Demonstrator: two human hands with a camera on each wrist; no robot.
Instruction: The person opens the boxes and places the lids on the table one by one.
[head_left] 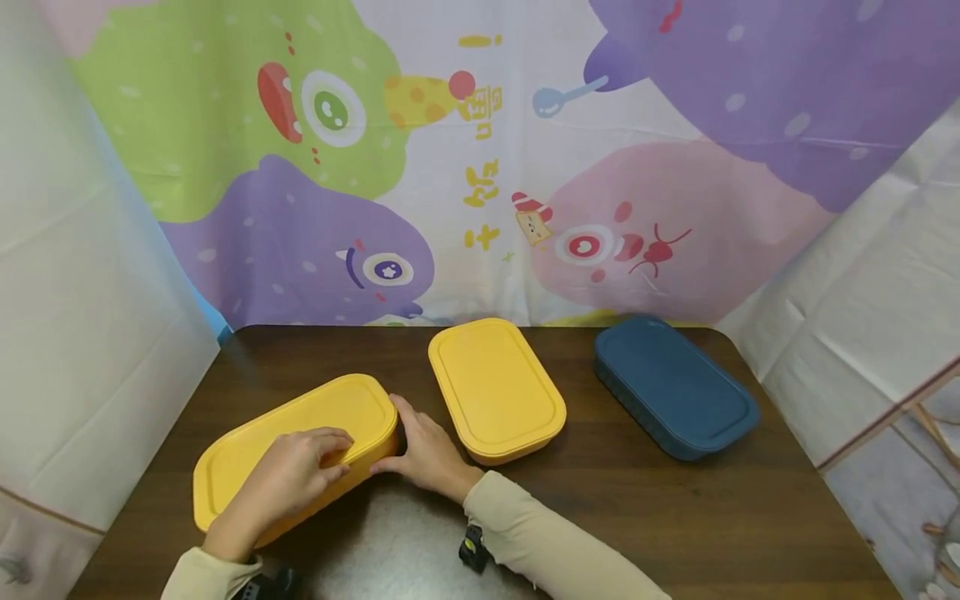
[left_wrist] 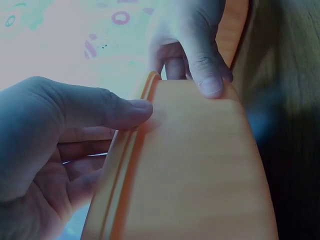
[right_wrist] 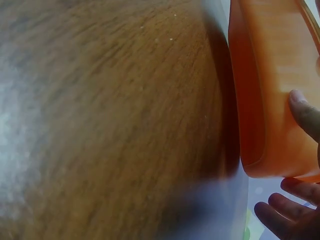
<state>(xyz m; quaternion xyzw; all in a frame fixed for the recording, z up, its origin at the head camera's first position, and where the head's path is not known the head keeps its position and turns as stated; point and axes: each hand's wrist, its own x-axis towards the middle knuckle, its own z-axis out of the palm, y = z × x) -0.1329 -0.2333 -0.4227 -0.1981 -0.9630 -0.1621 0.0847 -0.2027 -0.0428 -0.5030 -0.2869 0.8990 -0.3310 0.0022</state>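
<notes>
A yellow lidded box (head_left: 300, 414) lies slantwise at the left of the table, between both hands. My left hand (head_left: 285, 477) is over its near long edge, fingers bent on the lid and thumb at the rim. In the left wrist view, the left thumb (left_wrist: 130, 114) presses the rim where the lid meets the side wall (left_wrist: 200, 160). My right hand (head_left: 433, 458) grips the box's right end, thumb on the near wall and fingers around the corner. The right wrist view shows that thumb (right_wrist: 302, 111) against the wall, with the other fingers past the end.
A second yellow lidded box (head_left: 497, 387) stands just beyond the right hand. Farther right is a dark blue lidded box (head_left: 675, 383). The brown wooden table (head_left: 660, 525) backs onto a cartoon-printed cloth (head_left: 465, 275), with pale cloth at both sides.
</notes>
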